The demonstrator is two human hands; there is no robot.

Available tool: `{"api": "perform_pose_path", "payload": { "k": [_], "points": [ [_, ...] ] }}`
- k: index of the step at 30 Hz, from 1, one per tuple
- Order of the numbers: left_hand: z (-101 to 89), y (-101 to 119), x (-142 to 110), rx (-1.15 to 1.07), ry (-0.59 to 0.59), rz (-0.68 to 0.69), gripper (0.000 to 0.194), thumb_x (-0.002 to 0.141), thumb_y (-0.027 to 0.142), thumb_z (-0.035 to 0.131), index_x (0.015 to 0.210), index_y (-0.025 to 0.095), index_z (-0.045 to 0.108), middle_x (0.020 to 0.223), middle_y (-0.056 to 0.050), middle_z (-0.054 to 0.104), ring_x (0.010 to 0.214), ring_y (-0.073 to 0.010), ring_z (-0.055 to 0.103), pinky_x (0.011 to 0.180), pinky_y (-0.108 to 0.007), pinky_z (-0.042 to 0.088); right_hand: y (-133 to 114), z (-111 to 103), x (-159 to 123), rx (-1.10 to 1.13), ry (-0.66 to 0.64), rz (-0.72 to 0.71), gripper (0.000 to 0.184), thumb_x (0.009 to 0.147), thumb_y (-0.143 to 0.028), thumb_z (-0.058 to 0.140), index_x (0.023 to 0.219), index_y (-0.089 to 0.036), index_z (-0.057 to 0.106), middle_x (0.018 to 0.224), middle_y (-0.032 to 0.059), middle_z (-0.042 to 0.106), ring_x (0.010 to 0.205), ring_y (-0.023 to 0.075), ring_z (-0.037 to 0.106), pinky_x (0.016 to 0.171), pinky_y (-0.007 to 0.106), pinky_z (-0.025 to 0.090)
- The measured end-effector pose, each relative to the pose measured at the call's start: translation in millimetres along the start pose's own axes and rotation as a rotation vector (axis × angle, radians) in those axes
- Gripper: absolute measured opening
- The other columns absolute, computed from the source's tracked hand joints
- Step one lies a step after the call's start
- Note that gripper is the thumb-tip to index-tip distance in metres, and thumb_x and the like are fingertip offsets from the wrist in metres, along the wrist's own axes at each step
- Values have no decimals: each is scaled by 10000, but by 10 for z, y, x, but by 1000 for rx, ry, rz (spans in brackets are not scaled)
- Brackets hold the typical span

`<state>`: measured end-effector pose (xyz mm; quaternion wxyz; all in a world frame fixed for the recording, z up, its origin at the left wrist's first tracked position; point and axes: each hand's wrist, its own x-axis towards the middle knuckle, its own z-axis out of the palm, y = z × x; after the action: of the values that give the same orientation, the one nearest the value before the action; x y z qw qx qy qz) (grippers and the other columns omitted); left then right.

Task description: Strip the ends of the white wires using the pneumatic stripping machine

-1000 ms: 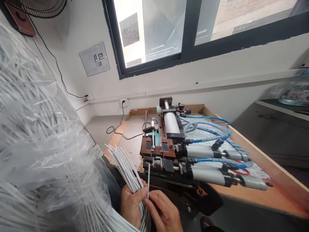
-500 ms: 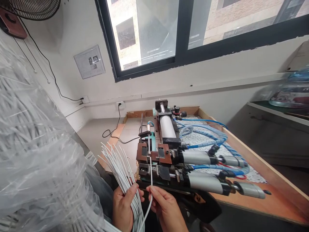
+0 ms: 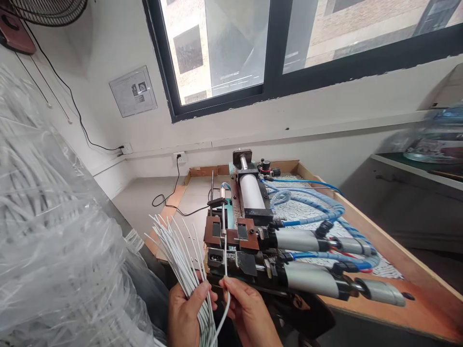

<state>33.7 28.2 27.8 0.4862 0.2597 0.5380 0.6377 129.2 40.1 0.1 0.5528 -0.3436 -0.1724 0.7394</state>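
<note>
A bunch of thin white cables [image 3: 181,262] is clasped in my left hand [image 3: 188,311], their cut ends fanning up and to the left. Thumb and fingers of my right hand [image 3: 248,306] pinch a single white cable [image 3: 226,262]. That cable stands nearly upright, its tip at the slot between the brown jaw blocks [image 3: 248,234] of a pneumatic machine [image 3: 251,190]. Below the pinch it bends down toward the bunch. Whether its tip is inside the machine's metal tube, I cannot tell.
Silver air cylinders [image 3: 298,239] and blue hoses [image 3: 321,205] lie right of the jaws. A wooden rim [image 3: 361,219] borders the bench. Plastic-wrapped cable bundles [image 3: 65,231] tower at the left. A shelf [image 3: 415,166] stands right, beneath a window [image 3: 220,48].
Both hands keep their grips, and the single cable stays at the jaws. The view has shifted slightly, and the nearer cylinders appear a little farther right and lower.
</note>
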Motion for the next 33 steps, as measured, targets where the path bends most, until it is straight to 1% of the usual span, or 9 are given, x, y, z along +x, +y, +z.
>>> {"api": "perform_pose_path", "payload": {
  "k": [9, 11, 14, 16, 18, 21, 24, 27, 33],
  "points": [
    [-52, -27, 8, 57, -142, -43, 169, 545, 278, 699, 636, 149, 637, 440, -4, 631, 411, -141, 555, 426, -242, 448, 4, 30, 4, 28, 17, -12, 251, 569, -370, 703, 592, -128, 641, 441, -56, 415, 415, 70, 372, 419, 196, 284],
    [-63, -45, 4, 63, -172, -65, 160, 546, 266, 694, 628, 139, 641, 421, -10, 620, 388, -137, 542, 411, -238, 428, -3, 55, -16, 28, -20, 11, 250, 575, -368, 702, 631, -131, 648, 462, -52, 436, 433, 76, 398, 443, 202, 319],
    [-102, -102, 10, 102, -239, -64, 180, 539, 280, 687, 602, 115, 651, 389, -13, 583, 337, -116, 484, 368, -230, 374, -19, 95, -59, -34, -142, 37, 279, 608, -401, 669, 677, -132, 653, 451, -50, 434, 419, 82, 391, 439, 218, 345],
    [-142, -150, 24, 143, -299, -57, 209, 526, 303, 690, 555, 101, 646, 388, -12, 560, 329, -99, 446, 355, -223, 338, -20, 104, -86, -118, -180, -19, 291, 631, -422, 642, 630, -130, 643, 417, -50, 417, 390, 82, 361, 398, 218, 322],
    [-182, -191, 38, 153, -336, -59, 225, 517, 316, 694, 534, 98, 642, 411, -15, 561, 356, -102, 452, 373, -226, 342, -4, 89, -104, -186, -115, -101, 285, 623, -414, 651, 584, -132, 634, 418, -38, 448, 394, 87, 370, 393, 220, 319],
    [-214, -210, 39, 136, -301, -68, 227, 523, 312, 698, 599, 103, 656, 445, -23, 597, 387, -118, 493, 415, -244, 384, 49, 33, -100, -171, 43, -141, 253, 576, -382, 695, 602, -136, 643, 477, -23, 521, 432, 101, 424, 423, 230, 352],
    [-200, -180, 15, 117, -209, -79, 234, 531, 316, 703, 631, 109, 654, 449, -28, 618, 398, -136, 531, 421, -254, 416, 96, -19, -60, -80, 140, -132, 258, 551, -380, 711, 620, -140, 643, 479, -32, 523, 408, 92, 419, 407, 230, 346],
    [-164, -137, -13, 74, -137, -83, 251, 521, 322, 715, 638, 109, 652, 461, -23, 617, 432, -154, 558, 414, -266, 452, 88, -23, -19, -25, 152, -102, 267, 538, -378, 721, 595, -131, 635, 447, -43, 502, 387, 79, 407, 402, 220, 326],
    [-139, -114, -17, 45, -137, -111, 260, 499, 313, 731, 623, 102, 644, 437, -16, 600, 387, -143, 545, 371, -252, 440, -7, 45, -2, 33, 140, -44, 257, 543, -349, 724, 553, -117, 613, 407, -59, 453, 371, 55, 361, 398, 190, 273]
  ]
}}
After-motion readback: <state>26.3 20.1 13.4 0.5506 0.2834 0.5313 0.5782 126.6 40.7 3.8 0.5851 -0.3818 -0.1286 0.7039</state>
